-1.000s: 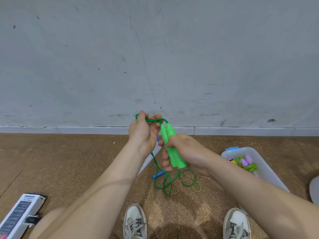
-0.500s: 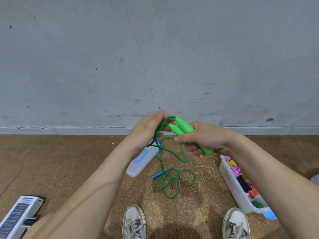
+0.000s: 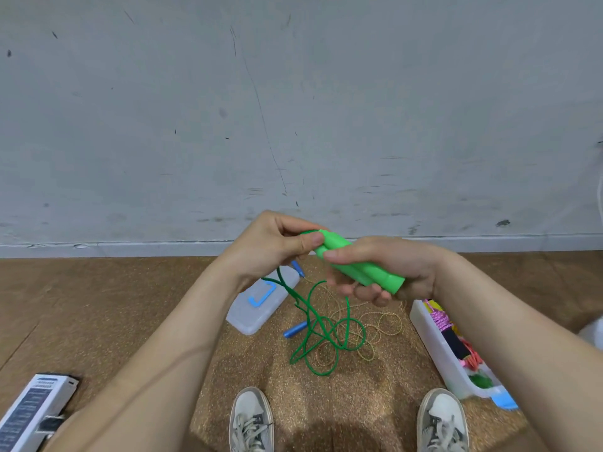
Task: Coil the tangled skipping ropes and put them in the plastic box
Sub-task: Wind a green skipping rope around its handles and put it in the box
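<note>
1. Head view: the right hand (image 3: 388, 269) grips two green handles (image 3: 365, 270) side by side; their long axis slants from upper left to lower right.
2. The left hand (image 3: 270, 246) pinches their upper-left tips.
3. The green rope (image 3: 326, 334) hangs into loose loops on the floor (image 3: 130, 305), left of the plastic box (image 3: 430, 337).

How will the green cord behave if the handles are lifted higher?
Probably floppy: the green cord hangs from the left hand in slack loops onto the floor. It may drag the tan rope along, since their loops overlap. The green handles in the right hand look rigid.
</note>
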Demonstrator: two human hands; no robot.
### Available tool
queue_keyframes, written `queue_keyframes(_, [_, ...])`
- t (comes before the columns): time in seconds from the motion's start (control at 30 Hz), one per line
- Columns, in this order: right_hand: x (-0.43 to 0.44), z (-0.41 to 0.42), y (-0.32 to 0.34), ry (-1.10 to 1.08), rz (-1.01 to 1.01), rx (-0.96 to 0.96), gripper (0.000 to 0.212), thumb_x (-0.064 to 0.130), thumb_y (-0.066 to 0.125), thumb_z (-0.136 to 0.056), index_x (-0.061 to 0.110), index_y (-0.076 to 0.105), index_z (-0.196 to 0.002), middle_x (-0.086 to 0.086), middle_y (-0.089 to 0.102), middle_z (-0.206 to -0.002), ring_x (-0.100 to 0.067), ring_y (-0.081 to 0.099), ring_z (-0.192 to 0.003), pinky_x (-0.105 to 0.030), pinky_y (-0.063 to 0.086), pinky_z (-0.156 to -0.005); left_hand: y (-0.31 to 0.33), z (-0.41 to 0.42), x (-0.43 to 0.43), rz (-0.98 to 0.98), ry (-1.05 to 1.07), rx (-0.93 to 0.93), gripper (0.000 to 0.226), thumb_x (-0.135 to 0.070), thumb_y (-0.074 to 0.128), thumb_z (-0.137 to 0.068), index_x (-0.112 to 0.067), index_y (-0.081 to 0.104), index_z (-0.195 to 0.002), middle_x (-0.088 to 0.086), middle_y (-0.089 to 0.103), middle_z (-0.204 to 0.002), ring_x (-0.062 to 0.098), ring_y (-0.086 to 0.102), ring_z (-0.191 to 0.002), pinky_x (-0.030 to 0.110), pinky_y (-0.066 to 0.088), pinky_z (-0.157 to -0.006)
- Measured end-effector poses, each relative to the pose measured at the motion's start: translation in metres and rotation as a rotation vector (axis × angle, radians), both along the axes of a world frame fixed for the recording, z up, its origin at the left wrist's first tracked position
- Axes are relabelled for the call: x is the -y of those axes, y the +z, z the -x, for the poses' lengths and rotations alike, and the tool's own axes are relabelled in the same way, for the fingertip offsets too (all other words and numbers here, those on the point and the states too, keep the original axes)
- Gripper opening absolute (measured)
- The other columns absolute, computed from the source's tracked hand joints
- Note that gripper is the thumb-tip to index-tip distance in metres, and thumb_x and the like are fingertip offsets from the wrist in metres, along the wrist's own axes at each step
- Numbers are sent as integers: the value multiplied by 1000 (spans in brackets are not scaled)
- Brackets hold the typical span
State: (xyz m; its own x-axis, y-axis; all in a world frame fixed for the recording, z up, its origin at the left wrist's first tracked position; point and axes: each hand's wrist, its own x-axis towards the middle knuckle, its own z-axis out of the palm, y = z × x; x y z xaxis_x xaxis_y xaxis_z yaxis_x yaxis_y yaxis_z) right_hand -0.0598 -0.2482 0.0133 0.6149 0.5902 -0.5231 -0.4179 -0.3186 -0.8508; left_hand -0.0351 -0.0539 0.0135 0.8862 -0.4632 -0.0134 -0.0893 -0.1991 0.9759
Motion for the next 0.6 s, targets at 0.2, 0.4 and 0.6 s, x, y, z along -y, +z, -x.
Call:
queue_keyframes(0.2, [4, 4, -7, -52, 21, 158, 19, 22, 68, -88, 14, 59, -102, -4, 56, -76, -12, 56, -62, -23, 49, -51, -1, -7, -3, -57, 79, 119, 18, -2, 64, -86, -16, 74, -91, -3, 63, -59, 2, 51, -55, 13, 42, -58])
queue_keyframes(0.4, [-18, 8, -19, -219, -115, 59, 19, 20, 59, -94, 20, 47, -80, -1, 44, -59, -10, 38, -46, -16, 24, -37, -6, -10, 4, 90, 133, 54, 19, -6, 57, -92, -14, 73, -97, -3, 51, -53, 6, 41, -50, 15, 30, -46])
queue_keyframes(0.6, [-28, 9, -10, -262, -466, -135, 14, 26, 58, -86, 16, 55, -76, 4, 34, -56, -3, 27, -43, -10, 14, -32, -11, -10, 12, 534, 161, -173, 24, -24, 52, -90, -15, 66, -107, -2, 41, -53, 5, 26, -41, 18, 16, -42])
